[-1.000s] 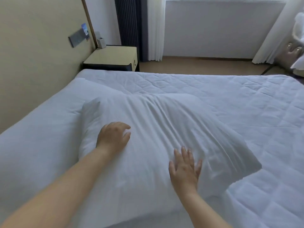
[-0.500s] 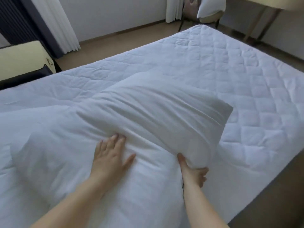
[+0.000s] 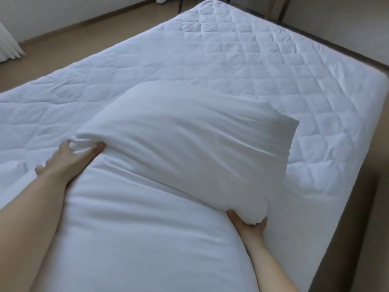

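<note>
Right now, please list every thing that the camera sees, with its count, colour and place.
pillow: one, white, middle of the bed, held at both sides
quilted pad: one, white, covers the whole bed, under the pillow
bed frame: one, brown, along the right edge of the pad
floor: tan, beyond the bed, upper left
curtain: one, white, far left edge, reaches the floor
wall: pale, upper right
left hand: one, grips the pillow's left side, fabric bunched in the fingers
right hand: one, grips the pillow's near right corner from below
</note>
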Tool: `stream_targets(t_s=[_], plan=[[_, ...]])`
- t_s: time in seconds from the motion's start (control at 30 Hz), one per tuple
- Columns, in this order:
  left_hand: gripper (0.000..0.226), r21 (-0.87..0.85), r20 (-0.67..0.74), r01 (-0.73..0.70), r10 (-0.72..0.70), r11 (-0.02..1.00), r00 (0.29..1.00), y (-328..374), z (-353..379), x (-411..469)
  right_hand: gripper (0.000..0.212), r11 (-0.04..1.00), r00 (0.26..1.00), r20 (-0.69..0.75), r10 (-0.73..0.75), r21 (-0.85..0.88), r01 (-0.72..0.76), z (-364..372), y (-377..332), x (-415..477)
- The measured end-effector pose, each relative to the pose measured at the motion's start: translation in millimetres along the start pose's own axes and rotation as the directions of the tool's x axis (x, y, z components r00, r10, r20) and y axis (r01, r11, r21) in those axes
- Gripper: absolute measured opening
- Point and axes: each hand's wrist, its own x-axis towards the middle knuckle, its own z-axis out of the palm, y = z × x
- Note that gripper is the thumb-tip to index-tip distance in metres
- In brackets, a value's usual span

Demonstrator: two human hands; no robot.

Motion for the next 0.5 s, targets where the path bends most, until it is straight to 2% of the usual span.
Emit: stream_targets(t_s=[0.13, 0.2, 0.27, 0.33, 0.4, 0.43, 0.5], plan=[[0.128, -0.116, 0.001, 0.203, -0.205, 0.972, 0.979, -15.4, -2.3, 15.9, 0.142, 0.999, 0.997, 0.054, -0.05, -0.019, 0.051, -4.0, -0.6, 8.0], [0.119, -0.116, 0.051, 0.261, -0.256, 0.958, 0.965, -23.1, -9.6, 18.4, 0.116, 0.996, 0.994, 0.083, -0.069, -0.052, 0.074, -10.7, 0.7, 10.2], [0.1, -0.076, 0.114, 0.252, -0.243, 0.965, 0.963, -28.4, -16.8, 13.8, 0.085, 0.986, 0.989, 0.108, -0.097, -0.125, 0.111, -17.3, -4.5, 8.5], [0.087, -0.022, 0.127, 0.204, -0.199, 0.979, 0.972, -30.4, -20.2, 3.5, 0.073, 0.977, 0.981, 0.152, -0.121, -0.158, 0.145, -25.1, -9.7, 7.0], [0.072, -0.024, 0.086, 0.138, -0.136, 0.99, 0.987, -26.1, -21.8, -16.6, 0.081, 0.966, 0.966, 0.178, -0.188, -0.142, 0.214, -31.6, -14.7, 3.3], [0.075, -0.039, 0.067, 0.107, -0.104, 0.994, 0.992, -23.7, -22.6, -29.3, 0.089, 0.969, 0.962, 0.196, -0.19, -0.117, 0.215, -34.6, -17.7, 2.2], [0.078, -0.11, -0.009, 0.055, -0.056, 0.992, 0.998, -18.3, -27.0, -62.2, 0.09, 0.977, 0.968, 0.187, -0.166, -0.103, 0.187, -43.5, -16.6, -0.4]])
